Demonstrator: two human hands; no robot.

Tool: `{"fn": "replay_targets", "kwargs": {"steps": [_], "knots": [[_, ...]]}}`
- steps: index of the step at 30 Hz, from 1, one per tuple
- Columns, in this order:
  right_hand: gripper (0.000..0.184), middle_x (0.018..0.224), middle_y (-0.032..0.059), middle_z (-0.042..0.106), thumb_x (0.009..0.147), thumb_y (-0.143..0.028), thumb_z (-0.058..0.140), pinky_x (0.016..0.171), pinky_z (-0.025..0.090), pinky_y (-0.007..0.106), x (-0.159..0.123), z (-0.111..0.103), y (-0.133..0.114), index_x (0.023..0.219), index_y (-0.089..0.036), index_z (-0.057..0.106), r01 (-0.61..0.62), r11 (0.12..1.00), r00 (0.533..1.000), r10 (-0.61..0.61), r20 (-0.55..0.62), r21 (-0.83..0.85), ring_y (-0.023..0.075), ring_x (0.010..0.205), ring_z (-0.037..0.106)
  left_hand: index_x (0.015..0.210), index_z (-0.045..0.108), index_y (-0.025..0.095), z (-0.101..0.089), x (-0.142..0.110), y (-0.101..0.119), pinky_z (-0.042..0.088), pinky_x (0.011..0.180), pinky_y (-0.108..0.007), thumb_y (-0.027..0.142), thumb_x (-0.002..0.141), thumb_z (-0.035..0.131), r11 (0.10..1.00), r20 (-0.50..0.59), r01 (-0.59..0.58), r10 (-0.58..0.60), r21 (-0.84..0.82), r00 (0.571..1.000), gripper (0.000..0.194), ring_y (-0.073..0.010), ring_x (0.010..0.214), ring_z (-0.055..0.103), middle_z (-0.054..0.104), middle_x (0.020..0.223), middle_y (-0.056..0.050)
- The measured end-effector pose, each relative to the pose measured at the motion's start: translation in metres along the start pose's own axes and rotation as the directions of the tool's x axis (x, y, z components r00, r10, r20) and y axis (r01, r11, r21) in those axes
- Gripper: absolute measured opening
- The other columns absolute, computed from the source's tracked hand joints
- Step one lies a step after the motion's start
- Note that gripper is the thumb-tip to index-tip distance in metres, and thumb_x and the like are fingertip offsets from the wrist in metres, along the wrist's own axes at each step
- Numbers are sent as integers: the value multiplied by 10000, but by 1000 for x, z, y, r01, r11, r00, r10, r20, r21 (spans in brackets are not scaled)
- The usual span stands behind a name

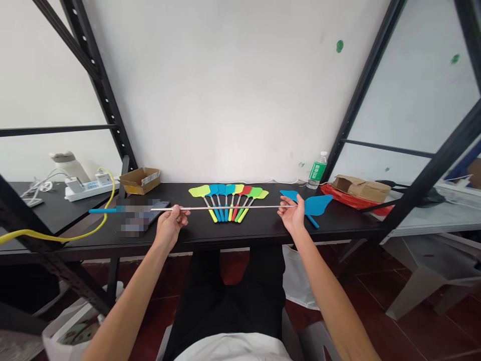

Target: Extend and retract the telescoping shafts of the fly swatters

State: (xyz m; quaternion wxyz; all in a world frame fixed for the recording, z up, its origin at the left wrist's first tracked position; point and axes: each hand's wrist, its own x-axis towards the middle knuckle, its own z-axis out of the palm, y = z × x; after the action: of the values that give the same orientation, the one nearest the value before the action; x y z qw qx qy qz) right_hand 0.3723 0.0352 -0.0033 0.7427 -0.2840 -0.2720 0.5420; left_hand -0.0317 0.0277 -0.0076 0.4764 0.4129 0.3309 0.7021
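Head camera: left hand and right hand, fingers curled, grip 1 blue swatter near 8 fanned swatters.

We seem to be in a makeshift workroom: perforated black rack uprights frame our worktop, and a power strip lies near its left end. We see a white wall, dark red floor tiles and a grey stool.

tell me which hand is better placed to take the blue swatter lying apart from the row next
Likely the right hand: in view it overlaps the blue swatter, whereas the left hand grips the held one's shaft farther away.
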Motion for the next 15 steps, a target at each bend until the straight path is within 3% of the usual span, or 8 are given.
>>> {"fn": "replay_targets", "kwargs": {"steps": [15], "knots": [[475,615,26,588,866,-617,499,471,418,276,1,-1,2,846,-177,677,9,1000,1000,-9,7,-27,129,467,496,909,674,139,-1,-4,4,405,528,-261,442,738,782,999,76,-21,19,24,997,365,-87,544,483,695,886,-73]]}}
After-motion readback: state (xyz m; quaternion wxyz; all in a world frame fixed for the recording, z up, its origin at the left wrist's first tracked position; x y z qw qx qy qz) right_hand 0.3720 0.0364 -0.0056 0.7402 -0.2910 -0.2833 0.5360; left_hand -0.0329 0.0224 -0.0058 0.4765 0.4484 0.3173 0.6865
